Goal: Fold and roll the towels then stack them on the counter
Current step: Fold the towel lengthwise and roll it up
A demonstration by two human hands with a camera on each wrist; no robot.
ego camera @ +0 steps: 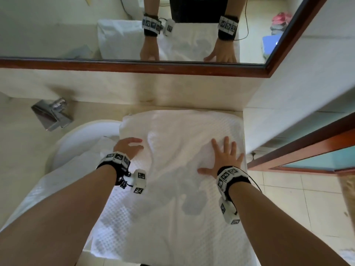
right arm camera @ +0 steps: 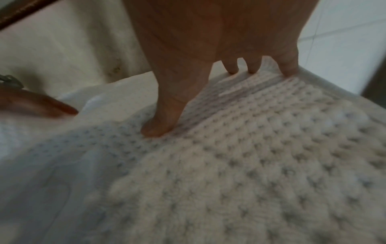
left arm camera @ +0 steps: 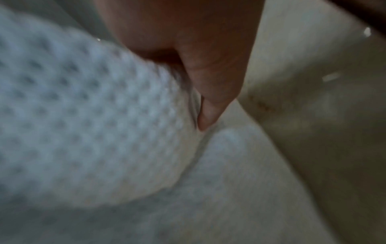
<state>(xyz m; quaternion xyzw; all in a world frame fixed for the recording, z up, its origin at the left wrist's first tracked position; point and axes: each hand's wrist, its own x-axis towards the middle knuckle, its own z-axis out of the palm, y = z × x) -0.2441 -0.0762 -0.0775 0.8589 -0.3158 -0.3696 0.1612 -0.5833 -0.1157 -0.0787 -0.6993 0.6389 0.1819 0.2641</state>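
A white waffle-weave towel [ego camera: 172, 198] lies spread over the counter, with its far part folded into a thicker layer [ego camera: 182, 127] near the back wall. Its left side sags over the sink and its near edge hangs off the counter's front. My left hand [ego camera: 134, 145] rests on the towel at the left end of the fold, fingers stretched to the right. In the left wrist view its thumb [left arm camera: 208, 85] lies against a bulge of towel [left arm camera: 83, 115]. My right hand [ego camera: 221, 154] presses flat on the towel with fingers spread, and its thumb [right arm camera: 163, 118] digs into the weave [right arm camera: 250, 165].
A chrome faucet [ego camera: 51, 116] stands at the back left above the white sink basin [ego camera: 86, 137]. A wood-framed mirror [ego camera: 134, 66] hangs over the counter. A white wall [ego camera: 278, 116] closes the counter's right end, with a door frame [ego camera: 307, 150] and tiled floor [ego camera: 307, 208] beyond.
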